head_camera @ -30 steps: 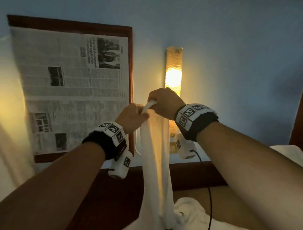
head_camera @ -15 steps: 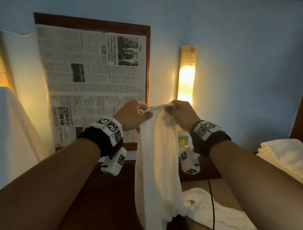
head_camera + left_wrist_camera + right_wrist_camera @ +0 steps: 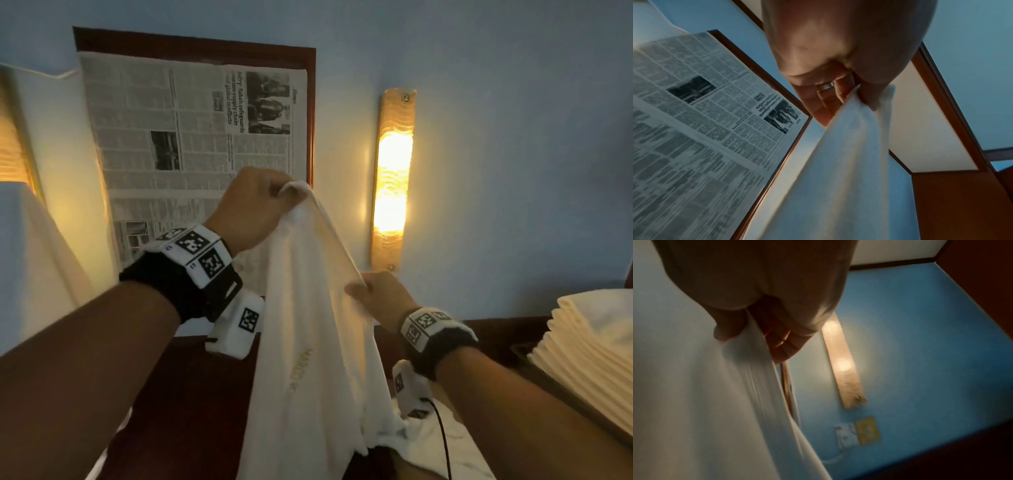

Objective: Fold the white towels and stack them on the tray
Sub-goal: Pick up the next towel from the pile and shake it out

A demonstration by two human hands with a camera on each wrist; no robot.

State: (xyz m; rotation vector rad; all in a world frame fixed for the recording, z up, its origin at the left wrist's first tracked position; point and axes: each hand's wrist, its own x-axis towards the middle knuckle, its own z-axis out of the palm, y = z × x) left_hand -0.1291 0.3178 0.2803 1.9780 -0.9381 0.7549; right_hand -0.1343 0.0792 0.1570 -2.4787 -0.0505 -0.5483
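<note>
A white towel (image 3: 308,359) hangs in the air in front of me. My left hand (image 3: 257,209) pinches its top corner, held high; the left wrist view shows the towel (image 3: 838,162) caught between thumb and fingers of the left hand (image 3: 849,94). Lower and to the right, my right hand (image 3: 376,294) grips the towel's edge, and the right wrist view shows its thumb on the cloth (image 3: 725,402) under the right hand (image 3: 748,331). A stack of folded white towels (image 3: 596,346) sits at the right. The tray under it is mostly hidden.
More loose white towels (image 3: 421,445) lie below on the dark wooden surface (image 3: 185,404). A lit wall lamp (image 3: 392,178) and a framed newspaper (image 3: 191,144) hang on the blue wall. A white draped cloth (image 3: 30,267) stands at left.
My right hand has slid down and to the right along the towel's edge, away from the left hand. The left hand has stayed high with the corner, and the towel has spread wider.
</note>
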